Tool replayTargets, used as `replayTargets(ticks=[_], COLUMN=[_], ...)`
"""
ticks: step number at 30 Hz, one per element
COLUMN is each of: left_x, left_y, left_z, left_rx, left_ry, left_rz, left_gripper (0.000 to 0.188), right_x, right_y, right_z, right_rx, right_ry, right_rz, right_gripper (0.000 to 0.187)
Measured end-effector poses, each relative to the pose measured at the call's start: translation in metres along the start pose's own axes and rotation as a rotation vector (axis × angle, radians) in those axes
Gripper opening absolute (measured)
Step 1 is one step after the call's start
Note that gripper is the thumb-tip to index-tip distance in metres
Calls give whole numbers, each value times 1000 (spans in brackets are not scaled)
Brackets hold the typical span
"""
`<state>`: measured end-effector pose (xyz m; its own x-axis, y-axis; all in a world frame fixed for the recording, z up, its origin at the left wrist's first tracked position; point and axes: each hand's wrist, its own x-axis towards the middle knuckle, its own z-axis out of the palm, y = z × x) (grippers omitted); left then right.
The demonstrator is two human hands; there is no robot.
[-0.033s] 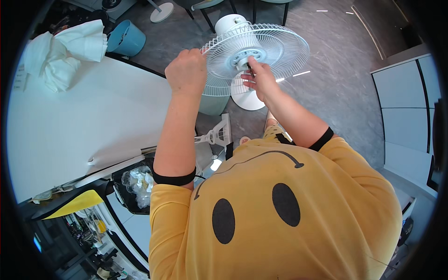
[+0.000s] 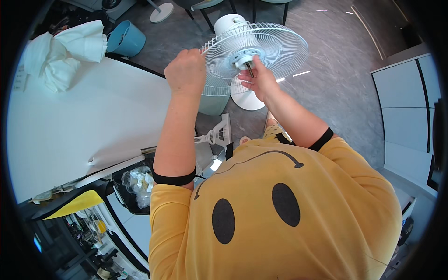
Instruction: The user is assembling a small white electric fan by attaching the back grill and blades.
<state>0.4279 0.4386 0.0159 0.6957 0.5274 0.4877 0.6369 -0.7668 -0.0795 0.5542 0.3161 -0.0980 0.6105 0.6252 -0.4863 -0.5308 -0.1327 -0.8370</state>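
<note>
A white electric fan stands in front of me, its round wire grille (image 2: 280,46) tilted up and no blade on it. My left hand (image 2: 185,72) is closed round the left rim of the grille. At the centre, a white ring nut (image 2: 243,61) surrounds a bare metal shaft (image 2: 251,71). My right hand (image 2: 261,83) is beside the shaft, thumb at the nut's right edge, the other fingers spread below it. Behind the grille is the white motor housing (image 2: 229,22); a round white base (image 2: 247,101) rests on the floor.
A white table (image 2: 126,112) on my left bears a bundled white cloth (image 2: 56,60). Past it stands a blue bin (image 2: 127,39). A white slotted plastic piece (image 2: 220,131) and a black bin (image 2: 123,196) with plastic bags are close by. Cabinets (image 2: 403,88) line the right; chair legs are ahead.
My right thumb has shifted slightly right and up from the shaft, so more of the nut and shaft shows. The grille has moved a touch left. My left hand keeps its hold.
</note>
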Motion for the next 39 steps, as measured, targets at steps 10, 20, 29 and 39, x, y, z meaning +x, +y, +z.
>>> replayTargets(ticks=[10, 20, 29, 39], left_x=[-1, -3, -3, -2], left_y=[1, 3, 0, -1], left_z=[2, 0, -1, -1], left_rx=[15, 12, 32, 26], left_ry=[5, 12, 12, 8], left_rz=[8, 13, 11, -5], left_gripper=[33, 33, 33, 33], right_x=[1, -16, -6, 5], right_y=[2, 4, 8, 7], right_z=[-6, 4, -3, -17], right_rx=[28, -62, 461, 539], right_ry=[-70, 93, -200, -254], right_rz=[46, -128, 343, 563], right_gripper=[69, 63, 69, 66])
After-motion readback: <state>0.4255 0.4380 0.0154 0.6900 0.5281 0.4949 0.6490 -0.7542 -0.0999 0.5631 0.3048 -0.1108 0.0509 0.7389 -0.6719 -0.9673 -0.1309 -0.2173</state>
